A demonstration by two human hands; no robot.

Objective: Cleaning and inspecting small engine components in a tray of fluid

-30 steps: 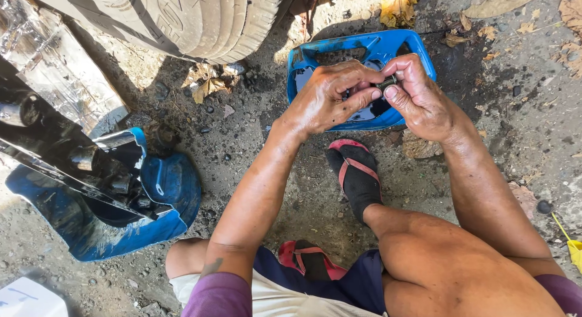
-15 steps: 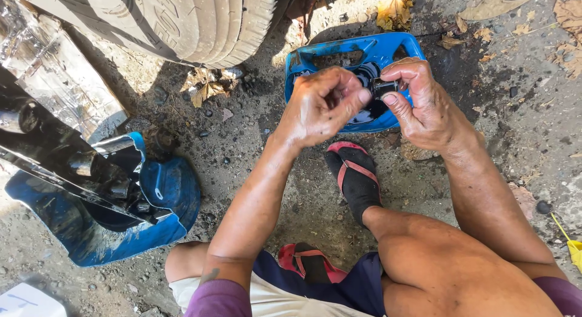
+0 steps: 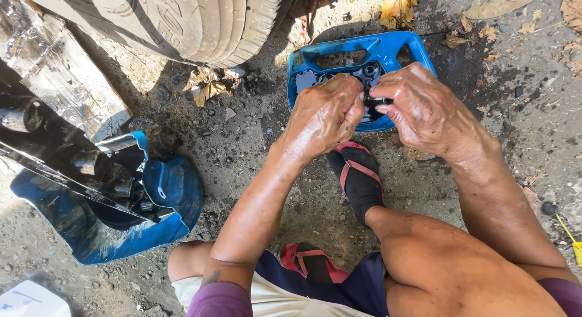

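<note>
Both hands meet over a blue plastic tray [image 3: 388, 45] that lies on the dirt at the far centre of the scene. The left hand [image 3: 324, 114] is curled shut, its fingers folded around one end of a small dark metal part [image 3: 377, 101], and the right hand [image 3: 424, 107] pinches the other end between thumb and fingers, so the part is clamped from both sides, just above the tray's near edge. Inside the tray sit several black, greasy pieces, among them a round ring-shaped one [image 3: 368, 70] near the middle; most of the rest is hidden by the hands. A vehicle tyre [image 3: 182, 20] stands at the far left, with dry leaves [image 3: 209, 89] at its foot. At the near left, a cut-open blue container [image 3: 176, 189] lies on the ground, holding dark oily liquid and black metal parts [image 3: 91, 165]. Between the forearms rests 1 foot in a red-strapped sandal [image 3: 357, 174]; a 2nd sandal [image 3: 312, 262] shows nearer, under the knees.
</note>
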